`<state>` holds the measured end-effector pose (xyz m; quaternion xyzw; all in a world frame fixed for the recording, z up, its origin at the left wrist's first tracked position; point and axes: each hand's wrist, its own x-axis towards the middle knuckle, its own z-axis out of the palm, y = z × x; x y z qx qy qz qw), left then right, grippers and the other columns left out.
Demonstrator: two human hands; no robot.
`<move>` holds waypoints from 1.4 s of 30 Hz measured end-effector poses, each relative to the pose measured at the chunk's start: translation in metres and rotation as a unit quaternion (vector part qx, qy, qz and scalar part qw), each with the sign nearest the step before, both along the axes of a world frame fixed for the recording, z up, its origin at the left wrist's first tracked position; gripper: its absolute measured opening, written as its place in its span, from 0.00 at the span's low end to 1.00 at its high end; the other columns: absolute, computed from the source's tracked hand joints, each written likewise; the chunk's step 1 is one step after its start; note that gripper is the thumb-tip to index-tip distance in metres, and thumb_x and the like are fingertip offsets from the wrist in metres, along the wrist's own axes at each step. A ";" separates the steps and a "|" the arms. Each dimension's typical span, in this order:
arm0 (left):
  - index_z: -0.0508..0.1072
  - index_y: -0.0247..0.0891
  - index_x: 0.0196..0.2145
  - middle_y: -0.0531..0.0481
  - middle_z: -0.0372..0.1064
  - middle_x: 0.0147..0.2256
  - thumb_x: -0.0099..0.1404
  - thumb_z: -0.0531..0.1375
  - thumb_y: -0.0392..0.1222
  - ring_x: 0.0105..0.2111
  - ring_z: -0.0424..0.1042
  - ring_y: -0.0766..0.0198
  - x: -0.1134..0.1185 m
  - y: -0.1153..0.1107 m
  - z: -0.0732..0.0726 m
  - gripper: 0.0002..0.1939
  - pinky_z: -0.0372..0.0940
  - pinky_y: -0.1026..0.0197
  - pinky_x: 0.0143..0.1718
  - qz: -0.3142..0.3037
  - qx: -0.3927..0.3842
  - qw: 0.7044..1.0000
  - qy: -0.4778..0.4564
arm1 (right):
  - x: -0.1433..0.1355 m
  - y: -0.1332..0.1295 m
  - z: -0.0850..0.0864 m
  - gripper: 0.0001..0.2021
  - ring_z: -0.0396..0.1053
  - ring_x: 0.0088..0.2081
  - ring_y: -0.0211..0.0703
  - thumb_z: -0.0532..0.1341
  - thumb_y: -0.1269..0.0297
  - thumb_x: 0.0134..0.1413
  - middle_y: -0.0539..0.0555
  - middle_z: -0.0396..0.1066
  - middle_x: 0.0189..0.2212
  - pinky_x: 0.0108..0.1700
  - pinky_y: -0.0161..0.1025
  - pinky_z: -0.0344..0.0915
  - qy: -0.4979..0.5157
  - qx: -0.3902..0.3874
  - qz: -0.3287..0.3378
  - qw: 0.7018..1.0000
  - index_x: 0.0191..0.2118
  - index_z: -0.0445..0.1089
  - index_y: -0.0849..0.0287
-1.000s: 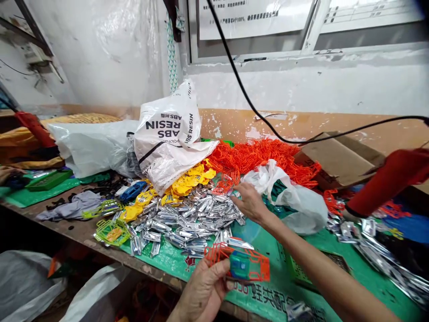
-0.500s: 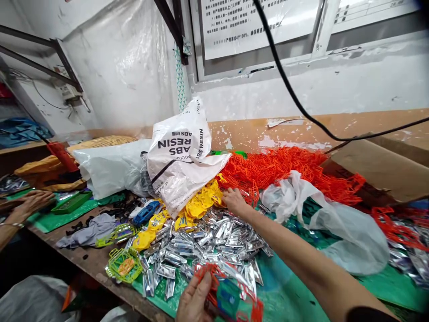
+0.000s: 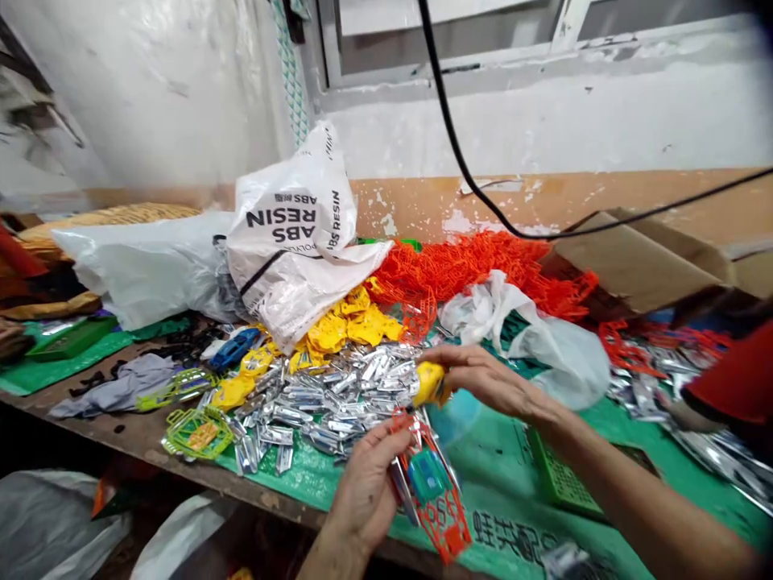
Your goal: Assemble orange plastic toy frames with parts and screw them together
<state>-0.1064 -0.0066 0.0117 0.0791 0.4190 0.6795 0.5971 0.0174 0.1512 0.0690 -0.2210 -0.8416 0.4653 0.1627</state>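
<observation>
Working at the near edge of a brown workbench (image 3: 138, 441), I have my barest stretch on the green sheet (image 3: 495, 451), between my two forearms; the bench edge passes under my left wrist. Beyond, a white ABS RESIN sack (image 3: 290, 242) slumps over the yellow parts (image 3: 329, 332) and blocks the back left. A red lattice heap (image 3: 477, 266) fills the back centre, reaching to a cardboard box (image 3: 646, 250). A translucent plastic bag (image 3: 568, 354) sits just beyond my right forearm, and another person's red sleeve (image 3: 740, 379) comes in at the right. Silver parts (image 3: 326, 403) crowd the sheet left of my fingers; a green tray (image 3: 568, 479) lies partly hidden by my right forearm. My left hand (image 3: 371, 475) pinches a tilted red frame (image 3: 452, 544) between thumb and fingers, with a teal block (image 3: 427, 474) in its middle. My right hand (image 3: 477, 374) has its fingers drawn in on a small yellow piece (image 3: 428, 383), just beyond the frame's far end.
</observation>
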 end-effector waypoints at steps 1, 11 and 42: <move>0.81 0.32 0.33 0.46 0.79 0.30 0.46 0.74 0.37 0.28 0.76 0.64 0.004 0.001 0.000 0.14 0.69 0.66 0.34 -0.006 0.007 1.000 0.007 | 0.011 -0.017 0.004 0.26 0.73 0.38 0.43 0.51 0.78 0.43 0.52 0.77 0.38 0.40 0.38 0.71 -0.003 -0.051 0.029 0.998 0.48 0.74 0.58; 0.80 0.36 0.45 0.41 0.79 0.44 0.57 0.66 0.43 0.51 0.73 0.50 0.046 -0.004 0.016 0.18 0.61 0.53 0.56 -0.049 0.063 0.995 0.059 | 0.042 -0.089 -0.051 0.24 0.65 0.54 0.50 0.49 0.76 0.56 0.63 0.64 0.54 0.53 0.49 0.69 0.053 0.190 -0.162 0.967 0.56 0.68 0.56; 0.60 0.35 0.64 0.35 0.67 0.57 0.64 0.49 0.21 0.54 0.67 0.50 0.075 -0.019 -0.017 0.32 0.67 0.47 0.52 0.017 0.300 0.497 0.814 | 0.100 -0.115 -0.083 0.37 0.69 0.56 0.46 0.76 0.70 0.35 0.54 0.66 0.60 0.56 0.41 0.67 0.391 -0.365 -0.148 0.832 0.55 0.69 0.45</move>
